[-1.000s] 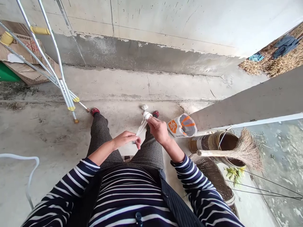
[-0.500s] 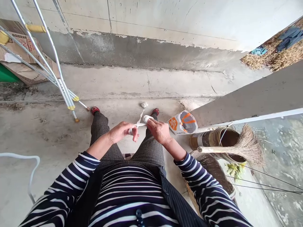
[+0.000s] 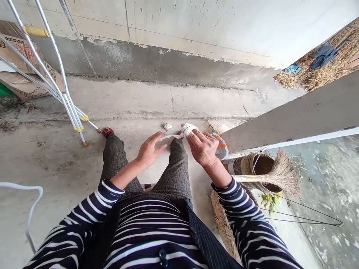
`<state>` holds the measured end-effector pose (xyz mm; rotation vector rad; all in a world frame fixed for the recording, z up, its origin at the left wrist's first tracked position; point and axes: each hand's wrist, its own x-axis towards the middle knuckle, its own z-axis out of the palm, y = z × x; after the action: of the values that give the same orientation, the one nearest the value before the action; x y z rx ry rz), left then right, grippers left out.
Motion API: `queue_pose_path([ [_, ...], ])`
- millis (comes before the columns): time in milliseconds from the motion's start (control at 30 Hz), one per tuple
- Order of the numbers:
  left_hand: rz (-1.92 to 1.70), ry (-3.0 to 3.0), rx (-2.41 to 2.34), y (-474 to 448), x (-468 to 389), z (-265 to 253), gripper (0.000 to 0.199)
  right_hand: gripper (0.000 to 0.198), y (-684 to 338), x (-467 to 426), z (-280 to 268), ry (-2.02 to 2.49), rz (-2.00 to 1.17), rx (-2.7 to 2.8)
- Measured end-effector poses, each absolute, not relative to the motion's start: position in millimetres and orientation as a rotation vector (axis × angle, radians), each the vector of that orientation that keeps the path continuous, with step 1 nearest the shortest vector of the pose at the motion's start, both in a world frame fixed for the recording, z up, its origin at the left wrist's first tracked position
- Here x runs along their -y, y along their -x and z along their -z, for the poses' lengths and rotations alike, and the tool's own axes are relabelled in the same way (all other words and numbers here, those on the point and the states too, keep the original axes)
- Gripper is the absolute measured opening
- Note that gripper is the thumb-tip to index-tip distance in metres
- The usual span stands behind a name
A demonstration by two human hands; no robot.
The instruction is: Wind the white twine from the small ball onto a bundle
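My right hand grips a white roll of yarn, its fingers extended against the wound layers. A loose, blurred white strand sags from this roll across to my left hand. There it passes between the thumb and forefinger, which are bent loosely around it with a gap showing; the other fingers are mostly hidden. On the concrete floor beyond my hands rests a small whitish ball of yarn. My right foot-side trouser leg lies beneath the strand.
Metal crutches lean at the left beside cardboard boxes. At the right are a partly covered bag, a bucket with a straw broom across it, and a woven seat. A white tube stands at the lower left.
My right hand has moved slightly right and turned, showing more of the roll. My left hand has risen, its fingers less curled. The view has shifted a little right.
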<state>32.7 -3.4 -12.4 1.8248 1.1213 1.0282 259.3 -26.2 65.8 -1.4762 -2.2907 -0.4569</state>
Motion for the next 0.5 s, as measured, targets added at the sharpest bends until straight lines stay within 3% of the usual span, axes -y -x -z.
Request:
queue_pose_path([
  [167,-1.076,-1.747,-1.013,-58.2,4.1,1.0,0.038,0.036,-253.2,23.3,-77.4,1.398,0.476,2.314],
  [300,-0.967,-1.586,-0.935,-66.1,5.4,-12.0,0.026,0.039,-249.8,20.0,-81.2,1.433,0.442,2.347],
  [500,-0.704,-1.471,-0.78,-40.8,16.8,-29.3,0.036,0.039,-256.3,4.3,-71.5,1.594,0.406,2.278],
])
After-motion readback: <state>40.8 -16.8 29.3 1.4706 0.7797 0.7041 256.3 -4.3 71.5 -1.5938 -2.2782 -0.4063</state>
